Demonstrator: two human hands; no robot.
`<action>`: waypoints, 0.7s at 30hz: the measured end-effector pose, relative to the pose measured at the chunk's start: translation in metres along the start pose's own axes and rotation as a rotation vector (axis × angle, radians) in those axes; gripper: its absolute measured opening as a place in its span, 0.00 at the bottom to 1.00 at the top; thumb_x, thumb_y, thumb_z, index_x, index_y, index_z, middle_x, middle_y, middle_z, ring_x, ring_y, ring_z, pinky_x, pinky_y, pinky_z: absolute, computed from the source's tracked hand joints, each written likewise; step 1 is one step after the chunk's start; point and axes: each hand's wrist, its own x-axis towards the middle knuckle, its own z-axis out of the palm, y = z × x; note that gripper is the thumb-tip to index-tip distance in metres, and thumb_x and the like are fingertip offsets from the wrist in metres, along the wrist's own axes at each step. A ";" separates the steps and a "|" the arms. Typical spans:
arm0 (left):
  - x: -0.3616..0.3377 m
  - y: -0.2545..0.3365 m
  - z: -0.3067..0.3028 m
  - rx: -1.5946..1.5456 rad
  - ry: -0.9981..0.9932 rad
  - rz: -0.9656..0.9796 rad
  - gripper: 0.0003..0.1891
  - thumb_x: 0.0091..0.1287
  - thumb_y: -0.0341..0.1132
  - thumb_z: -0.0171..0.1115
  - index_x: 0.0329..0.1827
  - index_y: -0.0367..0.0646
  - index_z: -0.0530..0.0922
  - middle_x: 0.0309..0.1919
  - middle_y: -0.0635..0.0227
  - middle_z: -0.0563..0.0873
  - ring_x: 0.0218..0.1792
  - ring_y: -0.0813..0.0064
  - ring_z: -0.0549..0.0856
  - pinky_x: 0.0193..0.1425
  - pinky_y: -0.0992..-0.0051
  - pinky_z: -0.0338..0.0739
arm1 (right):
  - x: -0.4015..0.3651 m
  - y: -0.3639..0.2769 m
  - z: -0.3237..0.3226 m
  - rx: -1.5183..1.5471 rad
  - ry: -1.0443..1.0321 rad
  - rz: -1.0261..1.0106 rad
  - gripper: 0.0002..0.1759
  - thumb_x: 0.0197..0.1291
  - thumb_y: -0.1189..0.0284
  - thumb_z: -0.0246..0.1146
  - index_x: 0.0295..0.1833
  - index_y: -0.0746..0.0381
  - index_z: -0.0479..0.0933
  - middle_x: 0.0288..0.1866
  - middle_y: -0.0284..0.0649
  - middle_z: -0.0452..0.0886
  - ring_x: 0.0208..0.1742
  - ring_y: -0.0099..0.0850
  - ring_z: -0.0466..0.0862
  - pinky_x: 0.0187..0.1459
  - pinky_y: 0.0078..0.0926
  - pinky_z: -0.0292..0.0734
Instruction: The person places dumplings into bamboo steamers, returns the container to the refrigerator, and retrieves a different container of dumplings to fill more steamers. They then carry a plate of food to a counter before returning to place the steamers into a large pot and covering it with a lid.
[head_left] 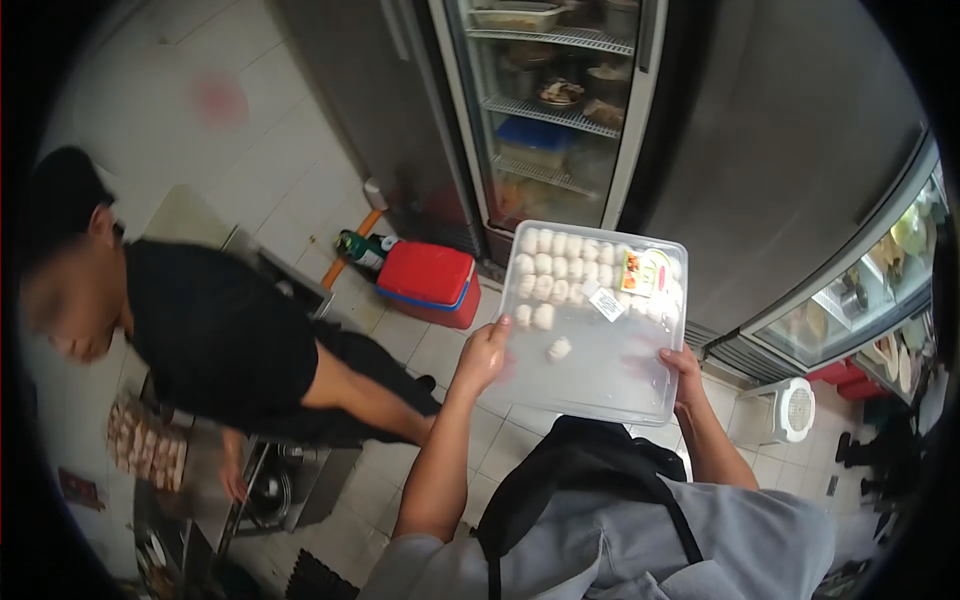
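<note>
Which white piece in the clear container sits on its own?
The white piece nearest the wearer, alone in the bare part of the clear container; the others sit grouped together.

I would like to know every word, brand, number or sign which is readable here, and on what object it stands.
No text can be read with certainty.
Colourful label on the clear plastic container: print too small and blurred.
White sticker on the same container: fine print, unreadable.
Green object beside the red cooler: any marking is too blurred.
</note>
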 end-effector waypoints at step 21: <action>0.292 0.278 -0.051 0.013 0.277 1.275 0.27 0.69 0.51 0.64 0.55 0.34 0.77 0.41 0.52 0.86 0.41 0.58 0.87 0.49 0.65 0.79 | -0.010 0.144 0.049 0.124 0.589 -0.481 0.45 0.52 0.67 0.64 0.74 0.69 0.56 0.64 0.60 0.74 0.53 0.59 0.83 0.49 0.52 0.85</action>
